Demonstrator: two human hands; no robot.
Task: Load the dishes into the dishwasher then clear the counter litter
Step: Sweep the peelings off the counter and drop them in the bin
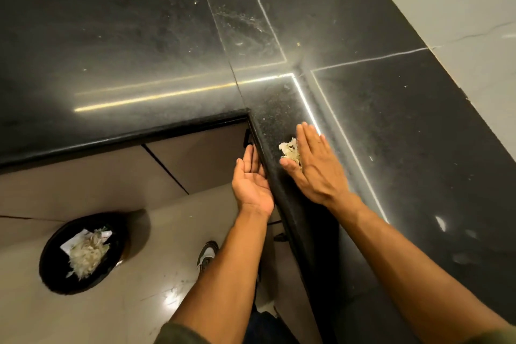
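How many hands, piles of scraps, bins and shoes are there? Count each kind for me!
Bare hands: 2, the left hand cupped below the black counter edge, the right hand flat on it
Piles of pale peel scraps: 2, one on the counter, one in the bin
Round black bins: 1
Shoes: 1
Total: 6

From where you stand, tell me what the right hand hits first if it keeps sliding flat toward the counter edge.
The right hand would first push the pile of scraps already against it, then reach the counter edge, where the cupped left hand seems to wait.
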